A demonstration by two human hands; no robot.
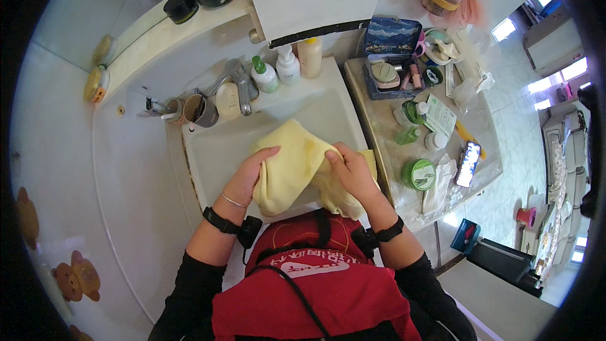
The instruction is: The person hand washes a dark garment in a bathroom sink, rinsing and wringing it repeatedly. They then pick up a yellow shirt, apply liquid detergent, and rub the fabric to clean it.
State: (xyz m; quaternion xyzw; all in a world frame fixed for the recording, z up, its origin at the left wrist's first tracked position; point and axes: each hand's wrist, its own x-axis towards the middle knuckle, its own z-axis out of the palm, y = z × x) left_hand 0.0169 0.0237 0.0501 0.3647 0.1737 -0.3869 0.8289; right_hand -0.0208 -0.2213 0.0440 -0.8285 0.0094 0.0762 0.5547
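A pale yellow cloth [289, 166] is spread between my two hands over the white sink basin [222, 151]. My left hand [248, 175] grips its left edge, with the thumb lying on top. At the upper right, my right hand [352, 170] pinches a fold between thumb and fingers. A darker yellow patch, perhaps a stain or damp spot, shows near that pinched fold. Part of the cloth hangs below my right hand, close to the red apron [312, 293]. More yellow fabric lies over the basin's right rim. The fingers beneath the cloth are hidden.
Behind the basin stand a metal faucet [241, 87], pump bottles [264, 75] and cups [201, 111] with brushes. The right counter [393, 199] holds a hinged cosmetics tin [393, 90], small bottles, a green round tub [418, 174] and a lit phone [468, 164]. A white cabinet [312, 0] overhangs the back.
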